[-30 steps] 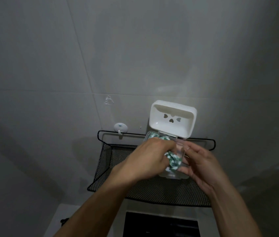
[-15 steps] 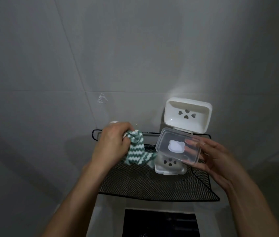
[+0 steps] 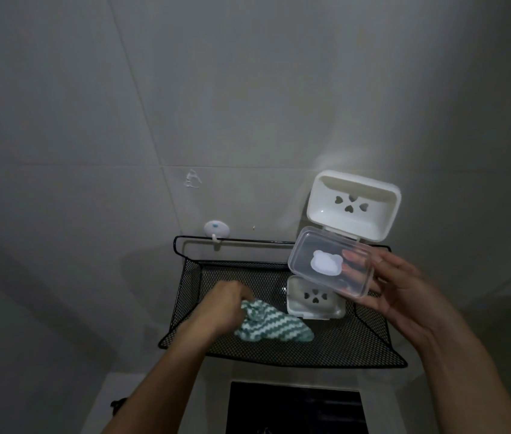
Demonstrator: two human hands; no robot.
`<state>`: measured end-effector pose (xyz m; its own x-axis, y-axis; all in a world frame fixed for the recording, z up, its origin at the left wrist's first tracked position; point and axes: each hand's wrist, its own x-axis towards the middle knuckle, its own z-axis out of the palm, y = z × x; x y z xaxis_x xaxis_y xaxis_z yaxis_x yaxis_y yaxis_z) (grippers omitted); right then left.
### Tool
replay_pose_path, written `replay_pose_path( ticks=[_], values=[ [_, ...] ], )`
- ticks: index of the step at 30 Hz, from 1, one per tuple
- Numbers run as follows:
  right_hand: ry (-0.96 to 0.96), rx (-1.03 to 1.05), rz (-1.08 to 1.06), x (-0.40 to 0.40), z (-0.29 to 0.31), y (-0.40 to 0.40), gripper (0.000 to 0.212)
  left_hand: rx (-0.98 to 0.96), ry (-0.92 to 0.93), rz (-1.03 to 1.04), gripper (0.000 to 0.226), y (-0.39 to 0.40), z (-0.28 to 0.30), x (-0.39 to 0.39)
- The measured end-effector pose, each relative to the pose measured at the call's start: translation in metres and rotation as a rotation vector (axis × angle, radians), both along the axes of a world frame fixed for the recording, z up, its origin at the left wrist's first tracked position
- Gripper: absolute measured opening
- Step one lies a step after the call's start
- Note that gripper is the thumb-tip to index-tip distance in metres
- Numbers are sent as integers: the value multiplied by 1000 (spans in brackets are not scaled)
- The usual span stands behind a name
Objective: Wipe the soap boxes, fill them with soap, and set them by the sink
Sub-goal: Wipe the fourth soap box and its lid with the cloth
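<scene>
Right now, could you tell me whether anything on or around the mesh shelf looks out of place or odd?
Only a small torn patch of clear residue on the wall tile above the white hook; it looks like leftover adhesive. Nothing on the black mesh shelf looks spilled or damaged.

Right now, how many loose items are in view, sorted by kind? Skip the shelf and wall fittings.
White soap trays with heart-shaped holes: 2, one leaning against the wall, one on the mesh shelf
Clear lidded boxes: 1, held by the right hand
Striped green and white cloths: 1, gripped by the left hand
Total: 4
</scene>
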<state>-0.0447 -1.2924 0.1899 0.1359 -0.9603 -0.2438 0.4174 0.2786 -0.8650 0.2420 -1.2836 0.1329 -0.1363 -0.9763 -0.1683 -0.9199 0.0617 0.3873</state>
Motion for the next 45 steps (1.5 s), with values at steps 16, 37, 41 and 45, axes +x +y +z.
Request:
replay_pose_path(
  ticks=[16,37,41,45],
  values=[
    [-245,19,71,52,-5,12,38,83,1401,97,46,15,61,-27],
    [302,31,63,50,3,26,34,48,828,5,13,-25,112,32],
    [324,15,63,57,3,32,31,-5,844,10,19,-21,115,33],
    [216,-15,-5,58,5,36,36,-144,928,82,36,-9,108,43]
  ],
)
